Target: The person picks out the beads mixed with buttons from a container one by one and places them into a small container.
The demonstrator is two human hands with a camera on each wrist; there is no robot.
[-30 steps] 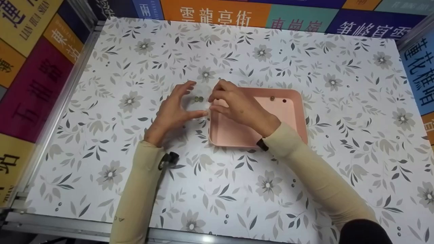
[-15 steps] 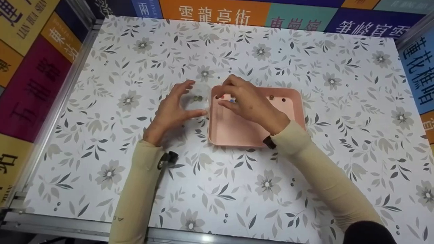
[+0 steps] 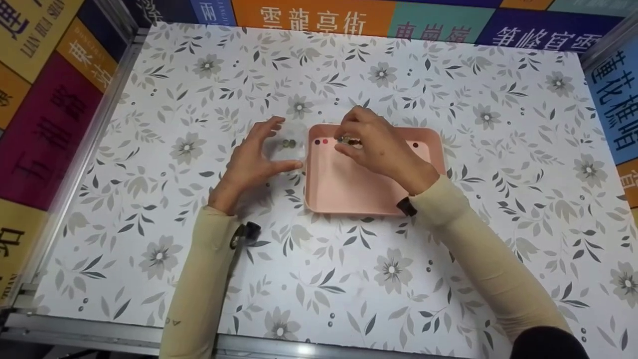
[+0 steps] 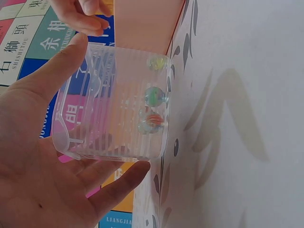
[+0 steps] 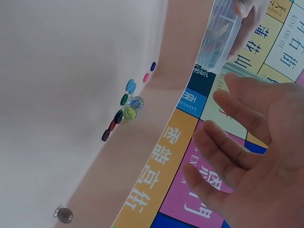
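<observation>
My left hand (image 3: 251,154) holds a clear plastic box (image 4: 128,102) between thumb and fingers, just left of the pink tray (image 3: 344,192). Several glass marbles (image 4: 154,97) lie at the bottom of this box. Over the far part of the tray hovers my right hand (image 3: 381,144), fingers loosely bent and spread, with nothing between them in the right wrist view. Below it, a blue-streaked marble (image 5: 136,102) and a yellow-green marble (image 5: 129,113) sit against the tray wall. Another marble (image 5: 64,215) lies apart along that wall.
Small flat coloured discs, among them a dark blue disc (image 3: 317,142), a pink-red disc (image 3: 325,141) and a dark disc (image 3: 415,145), line the tray's far side. A floral cloth (image 3: 324,279) covers the table. Printed panels (image 3: 314,17) border its back and sides.
My right hand has moved right, from beside the clear box to over the tray, uncovering discs at the tray's far left. My left hand stays at the box.
</observation>
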